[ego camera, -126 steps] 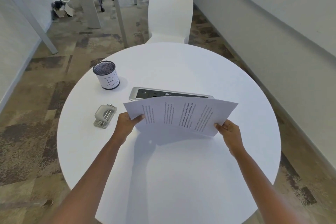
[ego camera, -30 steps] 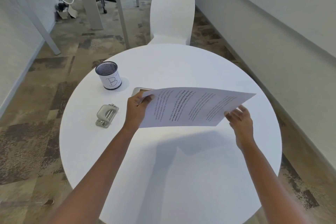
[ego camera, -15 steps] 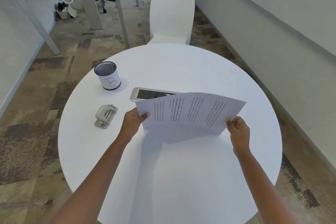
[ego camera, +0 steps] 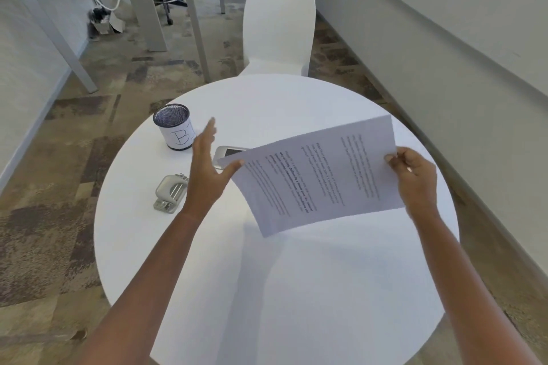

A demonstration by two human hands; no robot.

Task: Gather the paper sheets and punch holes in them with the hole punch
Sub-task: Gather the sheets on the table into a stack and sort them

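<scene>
The printed paper sheets (ego camera: 320, 178) hang in the air above the round white table (ego camera: 267, 290), tilted with the right side higher. My right hand (ego camera: 413, 175) pinches their right edge. My left hand (ego camera: 207, 170) is flat and open at the sheets' left edge, fingers straight and pointing away from me, thumb touching the corner. The grey metal hole punch (ego camera: 171, 192) lies on the table just left of my left wrist, untouched.
A mesh pen cup (ego camera: 175, 127) marked "B" stands at the back left of the table. A silver power-socket panel (ego camera: 229, 154) is set in the tabletop, partly behind the sheets. A white chair (ego camera: 278, 32) stands at the table's far side; a wall runs along the right.
My left hand has let go of the sheets' left edge and opened flat. The sheets have lifted and tilted, now held by my right hand alone.
</scene>
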